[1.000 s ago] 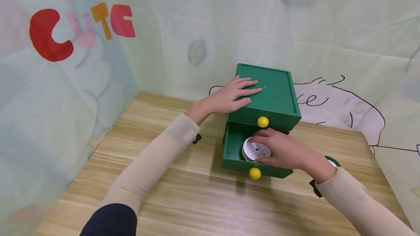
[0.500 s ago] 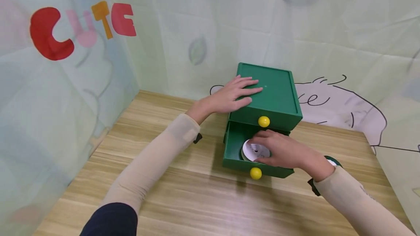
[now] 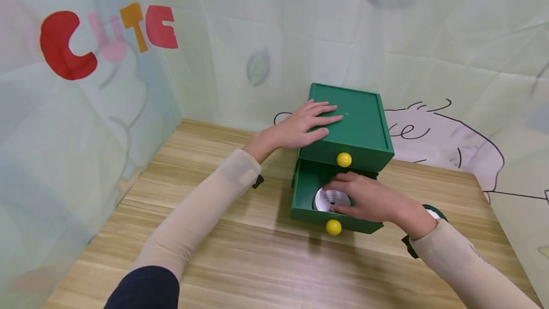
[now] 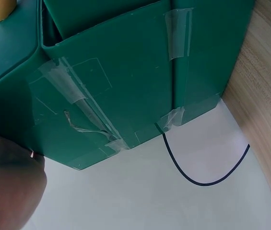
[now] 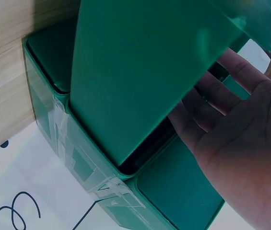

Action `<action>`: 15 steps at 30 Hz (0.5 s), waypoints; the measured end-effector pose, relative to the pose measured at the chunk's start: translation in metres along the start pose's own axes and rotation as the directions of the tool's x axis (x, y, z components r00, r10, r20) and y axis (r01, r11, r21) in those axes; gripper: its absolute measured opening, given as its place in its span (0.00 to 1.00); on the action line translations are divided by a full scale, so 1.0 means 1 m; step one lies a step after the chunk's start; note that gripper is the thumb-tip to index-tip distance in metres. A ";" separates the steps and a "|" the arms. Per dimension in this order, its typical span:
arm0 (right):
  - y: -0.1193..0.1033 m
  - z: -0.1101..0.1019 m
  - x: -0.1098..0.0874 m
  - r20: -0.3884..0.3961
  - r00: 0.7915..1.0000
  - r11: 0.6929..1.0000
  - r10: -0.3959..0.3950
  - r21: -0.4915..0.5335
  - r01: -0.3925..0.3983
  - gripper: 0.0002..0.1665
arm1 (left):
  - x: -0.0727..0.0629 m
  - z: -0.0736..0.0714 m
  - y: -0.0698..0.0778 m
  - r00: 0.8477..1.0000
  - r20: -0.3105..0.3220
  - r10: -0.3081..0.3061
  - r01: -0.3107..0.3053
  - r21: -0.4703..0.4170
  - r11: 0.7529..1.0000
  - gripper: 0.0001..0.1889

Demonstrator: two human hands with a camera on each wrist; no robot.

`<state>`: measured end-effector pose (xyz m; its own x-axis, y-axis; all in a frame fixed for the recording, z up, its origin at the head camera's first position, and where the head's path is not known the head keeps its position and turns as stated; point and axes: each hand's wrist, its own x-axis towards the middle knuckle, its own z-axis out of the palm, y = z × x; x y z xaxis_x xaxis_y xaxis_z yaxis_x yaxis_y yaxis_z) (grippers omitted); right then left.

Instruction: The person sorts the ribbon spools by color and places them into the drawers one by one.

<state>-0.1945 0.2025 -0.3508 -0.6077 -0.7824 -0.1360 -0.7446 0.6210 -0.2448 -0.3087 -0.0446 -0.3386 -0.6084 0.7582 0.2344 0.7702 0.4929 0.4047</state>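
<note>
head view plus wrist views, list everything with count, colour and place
cabinet: one, green, on the table
open drawer: one, green, cabinet's lower front
knobs: two, yellow, on drawer fronts
disc: at least one, white, in the open drawer
tape: several strips, clear, on cabinet
round item: one, green-rimmed, white inside, right of cabinet, partly hidden
table: one, wood-coloured, underneath
backdrop: count unclear, pale, behind and beside the table
letters: four, red, pink and orange, on the backdrop
wrist pieces: two, black, one at each wrist
forearm sleeves: two, beige, one per arm
dark sleeve: one, navy, left arm
left hand: one, bare, on the cabinet top
right hand: one, bare, in the open drawer
</note>
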 end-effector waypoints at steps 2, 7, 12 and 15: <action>0.000 0.000 0.000 -0.009 1.000 1.000 -0.014 0.001 0.014 0.22 | 0.000 0.000 0.000 1.000 0.000 -0.001 0.001 -0.004 1.000 0.28; -0.001 -0.001 -0.002 -0.029 0.999 0.999 -0.045 -0.008 0.045 0.20 | 0.000 0.000 -0.001 1.000 -0.002 -0.004 0.004 -0.009 1.000 0.28; -0.004 -0.004 -0.005 -0.046 0.998 0.999 -0.043 -0.005 0.042 0.20 | -0.001 0.000 0.000 1.000 -0.001 -0.005 0.005 -0.006 1.000 0.28; -0.005 -0.005 -0.008 -0.068 0.996 0.998 -0.055 -0.006 0.055 0.20 | -0.001 0.000 0.000 1.000 0.000 -0.005 0.005 -0.006 1.000 0.28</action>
<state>-0.1874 0.2062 -0.3441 -0.5833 -0.8103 -0.0567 -0.7783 0.5775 -0.2465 -0.3085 -0.0452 -0.3389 -0.6119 0.7560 0.2323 0.7663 0.4940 0.4107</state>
